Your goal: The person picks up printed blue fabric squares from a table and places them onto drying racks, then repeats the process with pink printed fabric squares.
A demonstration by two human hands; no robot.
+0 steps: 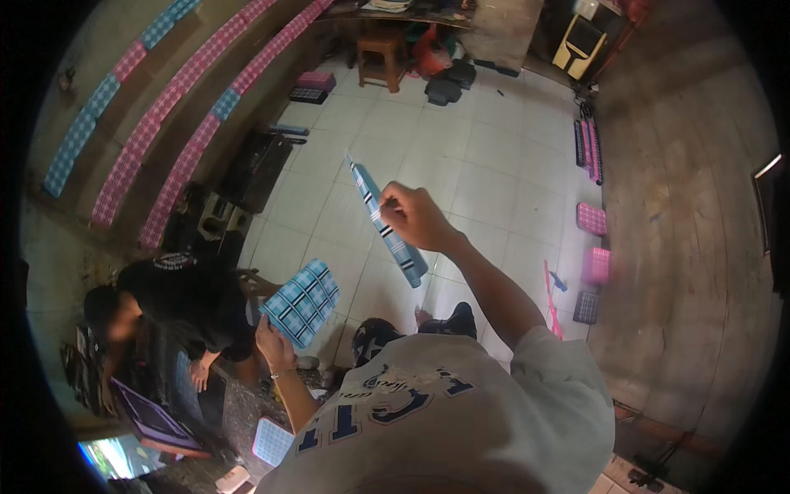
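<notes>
My left hand (276, 346) grips the lower left edge of a light blue plaid panel (303, 303) with black and white lines. The panel tilts beside my left knee. Out in front, my right hand (411, 216) pinches a second, long blue plaid panel (403, 257), seen nearly edge-on. It slants from upper left to lower right above the tiles. The fingertips of my right hand are partly hidden by its back. What the panels are made of I cannot tell.
At lower left a co-worker in a black shirt (193, 300) bends over a purple-meshed frame (152, 412). Pink and blue plaid pieces (152, 144) line the left wall in rows. A wooden stool (380, 58) stands ahead. Pink stacks (594, 265) sit along the right wall on the tiled floor (494, 193).
</notes>
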